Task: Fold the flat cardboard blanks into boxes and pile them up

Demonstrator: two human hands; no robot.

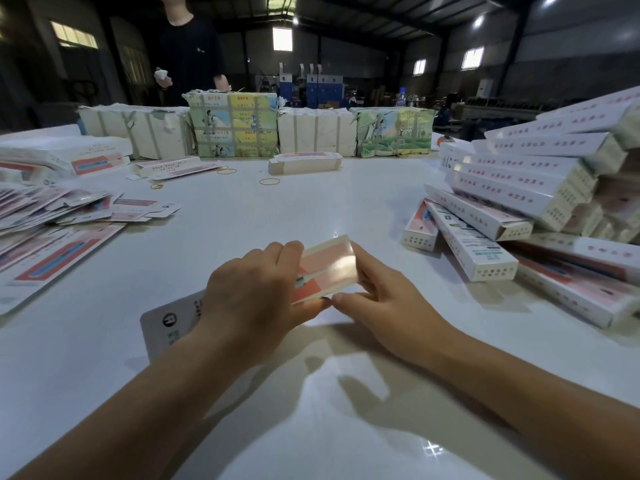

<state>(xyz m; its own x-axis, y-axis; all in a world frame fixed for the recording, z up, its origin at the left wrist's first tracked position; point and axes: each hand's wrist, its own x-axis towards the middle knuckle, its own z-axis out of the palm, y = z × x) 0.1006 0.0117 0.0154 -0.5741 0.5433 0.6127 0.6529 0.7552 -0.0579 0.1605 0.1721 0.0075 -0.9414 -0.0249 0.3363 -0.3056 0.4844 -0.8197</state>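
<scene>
A long pink-and-white cardboard blank (pixel 327 266) is held just above the white table (pixel 242 209) in front of me. My left hand (pixel 252 292) grips its middle from above and hides much of it; the white near end (pixel 169 327) sticks out by my left wrist. My right hand (pixel 374 292) pinches the far end's right edge, thumb underneath. Folded boxes (pixel 519 181) are piled at the right. Flat blanks (pixel 52 216) lie spread at the left.
Wrapped bundles (pixel 232 124) line the table's far edge, with a small stack of blanks (pixel 304 162) before them. Rubber bands (pixel 269 182) lie on the table. A person in black (pixel 190 53) stands behind the bundles. A water bottle (pixel 401 96) is far back.
</scene>
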